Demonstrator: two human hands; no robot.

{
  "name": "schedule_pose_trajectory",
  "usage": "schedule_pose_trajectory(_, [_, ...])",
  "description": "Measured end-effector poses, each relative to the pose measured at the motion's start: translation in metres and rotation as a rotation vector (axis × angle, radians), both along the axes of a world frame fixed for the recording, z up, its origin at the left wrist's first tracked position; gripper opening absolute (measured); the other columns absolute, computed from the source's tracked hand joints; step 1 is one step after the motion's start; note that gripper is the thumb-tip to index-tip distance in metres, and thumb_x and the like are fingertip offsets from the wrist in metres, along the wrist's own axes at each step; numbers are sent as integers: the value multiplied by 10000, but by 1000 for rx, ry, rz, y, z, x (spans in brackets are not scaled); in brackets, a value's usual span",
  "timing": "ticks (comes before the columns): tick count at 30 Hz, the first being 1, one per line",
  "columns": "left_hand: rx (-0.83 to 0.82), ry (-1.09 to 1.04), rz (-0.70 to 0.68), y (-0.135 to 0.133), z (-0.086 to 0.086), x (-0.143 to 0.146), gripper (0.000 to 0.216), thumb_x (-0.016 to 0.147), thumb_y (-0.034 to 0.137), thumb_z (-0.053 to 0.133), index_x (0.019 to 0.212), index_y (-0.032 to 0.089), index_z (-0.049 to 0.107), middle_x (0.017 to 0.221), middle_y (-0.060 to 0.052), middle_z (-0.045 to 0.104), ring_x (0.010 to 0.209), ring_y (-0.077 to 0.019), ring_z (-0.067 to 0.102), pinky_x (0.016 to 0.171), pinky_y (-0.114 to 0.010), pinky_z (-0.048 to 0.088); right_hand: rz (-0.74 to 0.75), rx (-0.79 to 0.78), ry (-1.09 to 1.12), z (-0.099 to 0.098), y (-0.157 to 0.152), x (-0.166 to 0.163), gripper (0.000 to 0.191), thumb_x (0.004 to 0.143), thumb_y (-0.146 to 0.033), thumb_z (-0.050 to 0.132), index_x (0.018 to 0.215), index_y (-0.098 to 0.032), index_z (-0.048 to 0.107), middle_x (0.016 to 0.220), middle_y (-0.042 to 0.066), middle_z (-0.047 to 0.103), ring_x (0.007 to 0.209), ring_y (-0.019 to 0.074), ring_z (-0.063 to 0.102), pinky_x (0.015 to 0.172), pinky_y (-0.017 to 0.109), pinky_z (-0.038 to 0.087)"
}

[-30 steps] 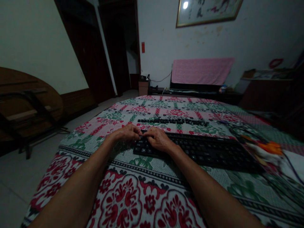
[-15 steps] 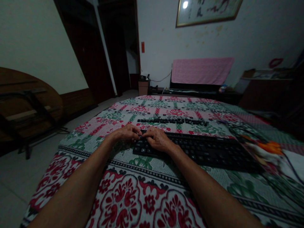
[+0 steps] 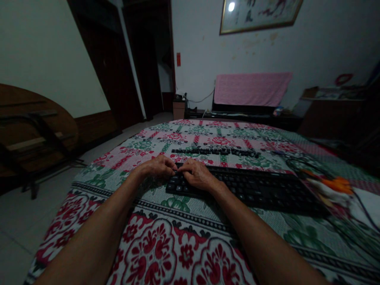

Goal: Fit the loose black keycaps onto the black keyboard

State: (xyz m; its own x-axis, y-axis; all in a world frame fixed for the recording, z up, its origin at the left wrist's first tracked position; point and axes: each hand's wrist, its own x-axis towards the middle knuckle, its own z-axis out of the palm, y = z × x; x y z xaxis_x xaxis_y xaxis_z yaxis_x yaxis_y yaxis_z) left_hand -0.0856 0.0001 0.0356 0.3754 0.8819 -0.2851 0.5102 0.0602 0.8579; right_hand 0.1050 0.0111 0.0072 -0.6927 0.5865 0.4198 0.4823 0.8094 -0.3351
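Note:
A black keyboard (image 3: 255, 189) lies on a flowered cloth in red, green and white (image 3: 166, 245) that covers the table. My left hand (image 3: 156, 166) and my right hand (image 3: 196, 175) meet at the keyboard's far left corner. Both have their fingers curled and pinched together there, fingertips touching. What they pinch is too small and dark to make out. A row of loose black keycaps (image 3: 216, 151) lies on the cloth just beyond the keyboard.
Orange and white items with a dark cable (image 3: 335, 185) sit at the right end of the keyboard. A folded wooden table (image 3: 35, 126) leans at the left wall. A pink cloth (image 3: 252, 88) drapes a low cabinet at the back wall.

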Motion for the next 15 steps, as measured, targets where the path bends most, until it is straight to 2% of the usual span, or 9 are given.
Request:
schedule_pose_trajectory(10, [14, 33, 18, -3, 4, 2, 268, 575, 274, 628, 790, 117, 601, 508, 42, 486, 431, -59, 407, 425, -191, 297, 3, 1, -7, 1, 0, 0, 299, 768, -114, 438, 934, -206, 670, 859, 43, 600, 812, 138, 505, 741, 253, 379])
schedule_pose_trajectory(15, [4, 16, 59, -1, 0, 2, 292, 581, 296, 627, 809, 117, 590, 493, 48, 471, 415, -62, 407, 418, -195, 306, -7, 8, -18, 2, -1, 0, 298, 782, -118, 423, 921, -207, 670, 858, 44, 596, 807, 136, 503, 740, 252, 376])
